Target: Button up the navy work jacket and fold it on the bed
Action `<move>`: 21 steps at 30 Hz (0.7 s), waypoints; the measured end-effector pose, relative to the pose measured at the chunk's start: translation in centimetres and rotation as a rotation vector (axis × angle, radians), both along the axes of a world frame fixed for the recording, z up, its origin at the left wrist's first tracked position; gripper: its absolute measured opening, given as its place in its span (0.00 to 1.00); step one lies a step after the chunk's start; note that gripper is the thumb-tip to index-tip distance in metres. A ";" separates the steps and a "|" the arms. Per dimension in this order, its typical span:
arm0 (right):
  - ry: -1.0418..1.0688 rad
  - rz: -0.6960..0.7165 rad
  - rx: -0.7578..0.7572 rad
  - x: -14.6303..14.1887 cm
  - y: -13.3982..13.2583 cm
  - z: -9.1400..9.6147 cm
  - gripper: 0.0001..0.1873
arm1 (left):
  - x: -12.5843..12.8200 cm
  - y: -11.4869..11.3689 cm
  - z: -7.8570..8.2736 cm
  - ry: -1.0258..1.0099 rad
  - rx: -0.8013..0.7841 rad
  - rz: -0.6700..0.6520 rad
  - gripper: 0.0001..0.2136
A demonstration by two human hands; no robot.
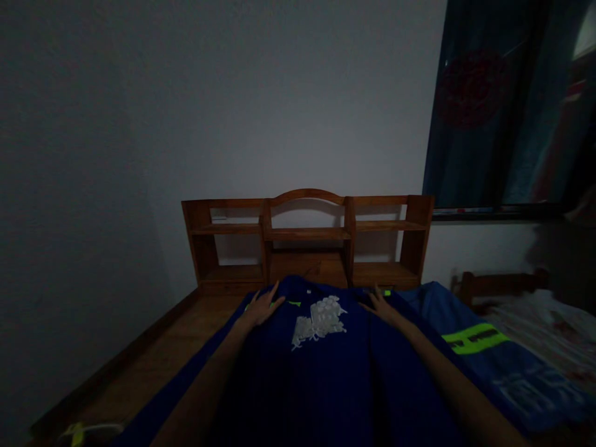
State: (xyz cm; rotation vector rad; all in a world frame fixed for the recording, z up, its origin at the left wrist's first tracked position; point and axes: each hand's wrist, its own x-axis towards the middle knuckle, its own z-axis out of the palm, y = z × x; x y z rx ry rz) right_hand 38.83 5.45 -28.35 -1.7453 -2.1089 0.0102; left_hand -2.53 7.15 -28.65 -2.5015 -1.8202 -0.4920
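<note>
Pressing flat and apart, the left hand and right hand lay open-fingered on a dark blue jacket, spread over a wooden bed, near its shelved headboard.

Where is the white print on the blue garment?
Head view, centre: the white print lies between the left hand and right hand, just below the wooden headboard.
</note>
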 end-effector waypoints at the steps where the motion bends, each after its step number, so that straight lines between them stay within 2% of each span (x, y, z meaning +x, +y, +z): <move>1: -0.022 -0.001 -0.015 -0.1 0.0 -2.0 0.35 | -0.6 0.4 -2.9 0.009 -0.035 0.036 0.32; 2: -0.067 0.004 0.013 -0.3 -0.1 -3.3 0.35 | -1.2 0.9 -5.0 0.017 -0.040 0.063 0.32; 3: -0.093 -0.009 0.055 -0.5 -0.4 -3.8 0.35 | -1.6 1.4 -6.3 0.022 -0.029 0.087 0.31; 5: -0.133 -0.052 0.159 -1.4 -2.0 -3.3 0.34 | -1.6 2.2 -7.0 0.019 0.058 0.134 0.28; 7: -0.144 -0.099 0.247 -2.9 -5.0 -1.9 0.32 | -0.4 2.5 -5.8 -0.031 0.196 0.177 0.24; 9: -0.156 -0.110 0.287 -4.8 -9.1 -0.8 0.29 | 2.3 2.3 -3.9 -0.148 0.327 0.182 0.21; 11: -0.190 -0.103 0.244 -6.7 -12.9 -0.9 0.28 | 6.2 1.7 -2.1 -0.304 0.358 0.085 0.18; 13: -0.218 -0.118 0.137 -8.2 -15.7 -1.8 0.27 | 10.6 0.9 -1.0 -0.443 0.231 -0.130 0.16; 16: -0.247 -0.187 -0.026 -9.2 -17.3 -3.7 0.30 | 17.0 -0.2 -1.0 -0.538 -0.066 -0.426 0.17; 19: -0.176 -0.219 -0.114 -8.4 -17.5 -4.2 0.33 | 21.5 -1.1 -2.2 -0.523 -0.192 -0.493 0.20; 21: -0.004 -0.145 -0.121 -6.7 -18.1 -3.2 0.34 | 23.4 -1.5 -2.8 -0.515 -0.183 -0.461 0.22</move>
